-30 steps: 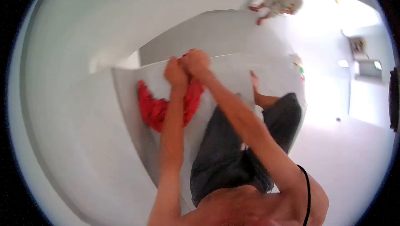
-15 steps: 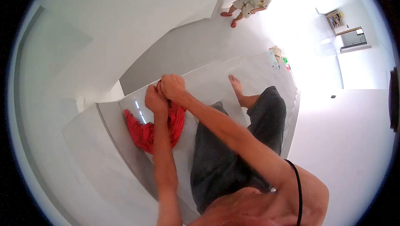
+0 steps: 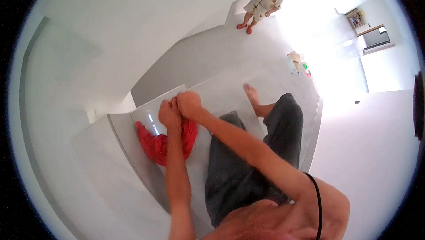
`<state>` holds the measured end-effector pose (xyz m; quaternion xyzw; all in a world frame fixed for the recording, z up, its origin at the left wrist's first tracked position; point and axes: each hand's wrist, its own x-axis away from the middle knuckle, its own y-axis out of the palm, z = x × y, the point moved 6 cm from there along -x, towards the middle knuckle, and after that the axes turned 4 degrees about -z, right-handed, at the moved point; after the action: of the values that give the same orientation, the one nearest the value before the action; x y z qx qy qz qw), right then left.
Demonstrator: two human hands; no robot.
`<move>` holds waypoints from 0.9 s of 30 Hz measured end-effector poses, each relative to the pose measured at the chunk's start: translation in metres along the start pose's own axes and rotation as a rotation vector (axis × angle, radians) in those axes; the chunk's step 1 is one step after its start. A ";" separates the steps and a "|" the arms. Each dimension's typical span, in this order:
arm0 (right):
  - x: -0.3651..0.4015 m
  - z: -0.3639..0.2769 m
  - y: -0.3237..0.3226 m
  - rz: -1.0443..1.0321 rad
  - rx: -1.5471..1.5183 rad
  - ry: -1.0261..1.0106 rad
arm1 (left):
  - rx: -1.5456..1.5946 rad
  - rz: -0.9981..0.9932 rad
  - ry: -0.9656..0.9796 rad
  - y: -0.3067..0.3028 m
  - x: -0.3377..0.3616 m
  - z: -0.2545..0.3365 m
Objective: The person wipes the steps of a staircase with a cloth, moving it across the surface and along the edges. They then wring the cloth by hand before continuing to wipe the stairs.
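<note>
A crumpled red cloth [image 3: 152, 147] hangs in a loop on the pale step around my left wrist. My left hand [image 3: 169, 115] is closed, with fingers pinched on the cloth's upper part. Pressed against it from the right, my right hand [image 3: 189, 106] is also closed on the cloth. The two hands meet at their fingertips. Most of the gripped part is hidden behind the fingers and the left forearm.
My legs in dark grey trousers [image 3: 230, 164] rest on the pale stair steps [image 3: 221, 87]. Beyond, a person [image 3: 264, 6] in patterned clothes and red shoes stands on the grey floor. Small items [image 3: 295, 61] lie at the right end of the step. A white wall curves along the left.
Both hands have moved slightly down and to the right in view, still together on the cloth. The person beyond has shifted their feet closer together.
</note>
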<state>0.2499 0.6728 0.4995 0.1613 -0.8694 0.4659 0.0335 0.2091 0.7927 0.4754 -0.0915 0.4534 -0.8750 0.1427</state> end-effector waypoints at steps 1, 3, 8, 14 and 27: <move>0.014 0.005 0.008 0.063 -0.020 -0.023 | 0.004 -0.062 -0.028 0.003 0.014 -0.004; 0.013 0.004 0.010 0.133 -0.048 -0.053 | -0.006 0.000 -0.016 0.000 0.016 0.000; -0.019 -0.009 0.002 0.124 0.006 -0.149 | -0.017 0.059 -0.002 0.003 -0.005 -0.004; 0.025 -0.002 0.013 0.013 -0.026 -0.067 | -0.053 0.027 0.002 -0.002 0.005 0.003; 0.024 -0.010 0.023 -0.204 0.111 0.026 | -0.007 -0.024 0.019 0.009 0.041 -0.029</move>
<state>0.2192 0.6867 0.4919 0.2445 -0.8209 0.5094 0.0829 0.1635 0.7967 0.4525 -0.0891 0.4568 -0.8759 0.1274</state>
